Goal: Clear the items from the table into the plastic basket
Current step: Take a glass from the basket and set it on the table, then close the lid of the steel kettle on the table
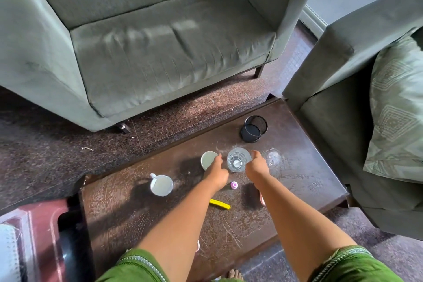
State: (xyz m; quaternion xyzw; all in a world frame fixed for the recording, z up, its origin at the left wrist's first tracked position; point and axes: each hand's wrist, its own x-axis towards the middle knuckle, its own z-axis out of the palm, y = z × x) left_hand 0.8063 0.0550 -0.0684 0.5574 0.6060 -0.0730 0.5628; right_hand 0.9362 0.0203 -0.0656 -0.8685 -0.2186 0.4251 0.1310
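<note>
Right hand (256, 166) outstretched, curled fingers gripping clear glass (239, 159) at its 3 o'clock side. Left hand (215, 173) extended, fingers gripping white cup (208, 159), table (304, 167) centre.

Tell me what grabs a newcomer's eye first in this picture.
Two bare arms reach over the dark table: the left hand is at a white cup, the right hand at a clear glass mid-table. A white mug stands to the left, a black mesh pot at the far edge, and a big green sofa fills the background.
</note>
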